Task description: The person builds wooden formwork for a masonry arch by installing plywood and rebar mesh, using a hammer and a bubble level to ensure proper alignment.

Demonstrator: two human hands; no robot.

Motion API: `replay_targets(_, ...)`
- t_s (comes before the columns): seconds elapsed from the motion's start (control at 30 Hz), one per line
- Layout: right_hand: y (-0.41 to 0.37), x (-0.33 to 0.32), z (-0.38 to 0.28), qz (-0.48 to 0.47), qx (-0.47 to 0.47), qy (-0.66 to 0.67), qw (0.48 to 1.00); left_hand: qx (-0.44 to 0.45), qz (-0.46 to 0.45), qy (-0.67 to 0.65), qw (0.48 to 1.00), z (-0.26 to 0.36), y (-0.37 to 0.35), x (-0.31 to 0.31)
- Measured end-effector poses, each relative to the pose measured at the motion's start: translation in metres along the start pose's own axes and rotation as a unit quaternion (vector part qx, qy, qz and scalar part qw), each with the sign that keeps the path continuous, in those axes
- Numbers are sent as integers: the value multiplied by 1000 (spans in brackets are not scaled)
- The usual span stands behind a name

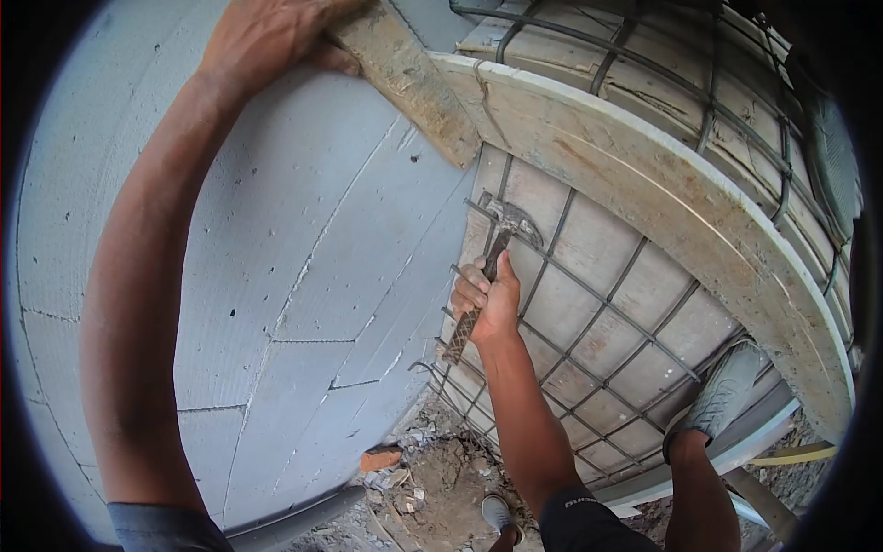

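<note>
My left hand (276, 41) is at the top of the head view, closed on the upper end of a short, dirt-stained wooden board (418, 92). Its thumb shows at the board's edge, while some fingers are cut off by the frame. The board slants down along the grey block wall, its lower end touching or close to a long formwork plank (644, 152). My right hand (489, 299) is wrapped around the dark, textured handle of a hammer (515, 221). The hammer's metal head points upward, in front of the rebar grid (589, 290) and just below the plank.
The grey block wall (303, 230) fills the left side. More rebar (625, 46) crosses the upper right. One shoe (727, 391) rests by the grid at lower right, another (499, 511) on rubble-strewn ground. A brick piece (380, 458) lies near the wall's foot.
</note>
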State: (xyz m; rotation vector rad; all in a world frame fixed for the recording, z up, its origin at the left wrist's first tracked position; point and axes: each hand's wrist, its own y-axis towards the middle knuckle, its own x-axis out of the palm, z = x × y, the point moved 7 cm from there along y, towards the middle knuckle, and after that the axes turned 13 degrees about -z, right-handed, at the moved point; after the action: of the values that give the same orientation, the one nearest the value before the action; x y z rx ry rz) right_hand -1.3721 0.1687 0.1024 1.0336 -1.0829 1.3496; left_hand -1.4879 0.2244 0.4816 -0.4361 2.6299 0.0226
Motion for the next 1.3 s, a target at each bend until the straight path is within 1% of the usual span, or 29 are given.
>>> replay_targets(0.03, 3, 3, 2, 53, -4, -3, 999, -18, -20, 1, 1000, 3, 0, -3)
replay_targets(0.07, 12, 11, 6, 55, 5, 22, 998, -37, -37, 3, 999, 3, 1, -4)
replay_targets(0.1, 15, 17, 2, 55, 5, 22, 998, -37, -37, 4, 999, 1, 2, -1)
replay_targets(0.17, 19, 29, -5, 26, 26, -177, 984, -25, 2, 12, 1000, -4, 1, 5)
replay_targets(0.2, 14, 23, -15, 37, 26, -240, 970, -25, 1, 13, 1000, -5, 0, 5)
replay_targets(0.23, 13, 20, -13, 34, 24, -243, 969, -17, 16, -13, 1000, -6, 0, 4)
replay_targets(0.3, -2, -4, -15, 163, 15, -291, 942, -12, 30, -45, 998, -6, -1, 4)
replay_targets(0.33, -3, -11, -19, 166, -16, -336, 927, -17, 34, -23, 999, -5, -1, 5)
replay_targets(0.4, -1, -24, -18, 164, -22, -342, 925, -16, 37, 0, 999, -1, 1, -2)
replay_targets(0.47, 3, -32, -16, 160, -29, -350, 923, -44, -31, -41, 998, 1, 3, -6)
replay_targets(0.5, 8, -24, -13, 139, -45, -369, 918, -42, -31, -40, 998, -1, 3, -1)
replay_targets(0.53, 14, -15, -9, 118, -60, -387, 913, -34, -10, -25, 999, -3, 3, 3)
replay_targets(0.57, 21, -11, -6, 118, -59, -383, 914, -26, 12, -11, 1000, -5, 2, 5)
replay_targets(0.63, 32, 28, -9, 94, -30, -424, 900, -30, 13, -11, 999, -2, 2, 2)
replay_targets(0.67, 34, 42, -11, 50, -14, -430, 901, -37, 15, -12, 999, -2, 1, 1)
replay_targets(0.7, 29, 40, -23, 50, -15, -433, 900, -40, 17, -13, 999, -4, 1, 3)
replay_targets(0.77, 17, 35, -35, 24, 41, -431, 901, 3, 64, -9, 998, -4, -1, 3)
replay_targets(0.8, 15, 32, -32, 21, 22, -405, 914, 3, 64, -10, 998, -5, -1, 4)
replay_targets(0.83, 13, 29, -31, 27, 23, -404, 914, -12, 58, 11, 998, -5, 0, 8)
replay_targets(0.9, 14, 19, -29, 89, 36, -307, 947, -27, 53, 34, 998, -5, -1, 9)
replay_targets(0.93, 15, 21, -25, 86, 37, -305, 948, -31, 38, 38, 998, -5, -1, 9)
replay_targets(1.0, 15, 23, -20, 128, -8, -262, 956, -34, 26, 44, 998, -6, 2, 7)
replay_targets(1.03, 18, 27, -14, 128, -7, -263, 956, -32, 33, 21, 999, -6, 2, 5)
replay_targets(1.1, 23, 37, -11, 132, -52, -249, 958, -33, 37, -6, 999, -6, 0, 9)
replay_targets(1.13, 24, 49, -13, 74, -42, -268, 960, -27, 48, 15, 998, -6, 0, 11)
replay_targets(1.17, 22, 49, -18, 72, -42, -267, 960, -20, 59, 38, 997, -7, 1, 11)
replay_targets(1.23, 16, 49, -25, 0, 14, -308, 951, -29, 53, 20, 998, -4, 2, 5)
replay_targets(1.3, 18, 39, -27, -4, 20, -313, 950, -41, 43, 6, 998, -7, 1, 3)
